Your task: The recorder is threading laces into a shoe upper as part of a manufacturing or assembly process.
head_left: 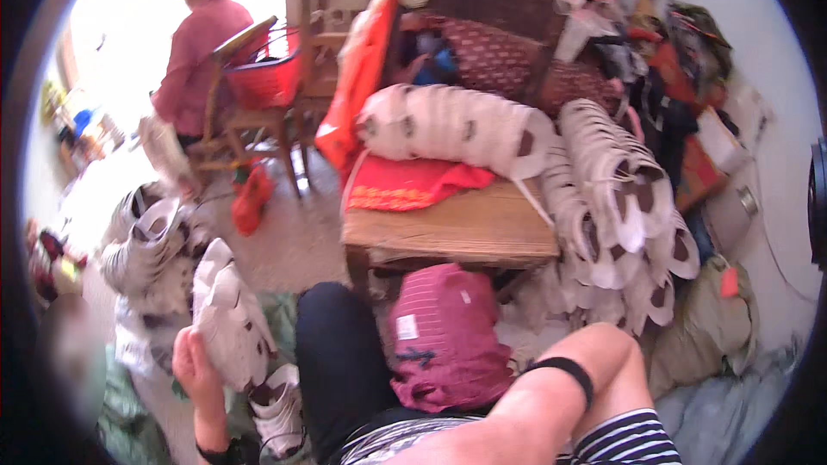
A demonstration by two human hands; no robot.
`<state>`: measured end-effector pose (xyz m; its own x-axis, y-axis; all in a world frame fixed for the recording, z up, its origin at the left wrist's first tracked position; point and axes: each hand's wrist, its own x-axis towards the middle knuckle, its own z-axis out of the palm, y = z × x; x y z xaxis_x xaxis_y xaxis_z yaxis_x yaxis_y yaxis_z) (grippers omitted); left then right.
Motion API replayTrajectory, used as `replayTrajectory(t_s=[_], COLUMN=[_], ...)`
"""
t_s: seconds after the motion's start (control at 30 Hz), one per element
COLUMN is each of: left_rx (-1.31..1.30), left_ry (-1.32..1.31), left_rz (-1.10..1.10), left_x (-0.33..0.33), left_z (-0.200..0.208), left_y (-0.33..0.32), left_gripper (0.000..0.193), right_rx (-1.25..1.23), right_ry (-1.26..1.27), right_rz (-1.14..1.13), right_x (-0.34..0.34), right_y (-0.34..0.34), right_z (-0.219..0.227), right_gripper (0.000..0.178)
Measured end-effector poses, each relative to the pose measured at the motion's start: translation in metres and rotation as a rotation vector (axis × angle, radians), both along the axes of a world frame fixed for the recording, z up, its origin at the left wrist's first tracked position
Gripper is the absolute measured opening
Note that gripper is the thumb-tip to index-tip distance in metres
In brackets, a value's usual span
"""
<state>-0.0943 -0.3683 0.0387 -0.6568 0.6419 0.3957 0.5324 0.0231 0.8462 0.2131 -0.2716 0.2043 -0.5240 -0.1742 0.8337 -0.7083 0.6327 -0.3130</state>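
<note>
Cluttered room, bare floor. Low wooden worktop [465, 228] sits centre, carrying a red cloth [405, 182] and a long nested row of white shoe-upper pieces [457, 125]. More nested white rows [616, 198] curl down its right side.

Left hand [196, 370], lower left, fingers closed around the near end of a nested stack of white pieces [228, 319]. The stack is white, ribbed by the overlapping edges, with dark patches on the pieces lying below it. Its long axis runs from the hand up and slightly right, far end pointing away from the person toward another white pile [142, 245] on the floor.

Right hand is hidden behind a maroon fabric bag [444, 336] on the knee; only the forearm with a black band [568, 372] shows, so can't tell its fingers' state.

Another person in pink [194, 56] sits on a wooden chair [250, 95], upper left, well apart.
</note>
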Motion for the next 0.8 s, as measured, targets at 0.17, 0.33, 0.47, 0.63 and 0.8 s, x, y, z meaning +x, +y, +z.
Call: replayTrajectory(t_s=[0.17, 0.33, 0.47, 0.63, 0.8], left_rx=[0.135, 0.036, 0.142, 0.186, 0.090], left_ry=[0.623, 0.881, 1.160, 1.191, 0.993], left_rz=[-0.315, -1.075, -1.252, -1.333, -1.446], left_x=[0.041, 0.100, 0.130, 0.141, 0.147], left_z=[0.056, 0.101, 0.113, 0.086, 0.057], left_y=[0.041, 0.090, 0.103, 0.118, 0.110], left_gripper=[0.008, 0.012, 0.018, 0.026, 0.027], right_rx=[0.056, 0.028, -0.140, -0.605, -0.668], right_ry=[0.113, -0.361, -0.813, -0.808, -1.021], right_rz=[-0.311, -0.638, -0.359, -0.194, -0.224], right_x=[0.037, 0.059, 0.045, 0.052, 0.044], right_y=[0.008, 0.039, 0.071, 0.052, 0.036], right_z=[0.014, -0.022, -0.096, -0.142, -0.187], right_gripper=[0.026, 0.040, 0.027, 0.024, 0.024])
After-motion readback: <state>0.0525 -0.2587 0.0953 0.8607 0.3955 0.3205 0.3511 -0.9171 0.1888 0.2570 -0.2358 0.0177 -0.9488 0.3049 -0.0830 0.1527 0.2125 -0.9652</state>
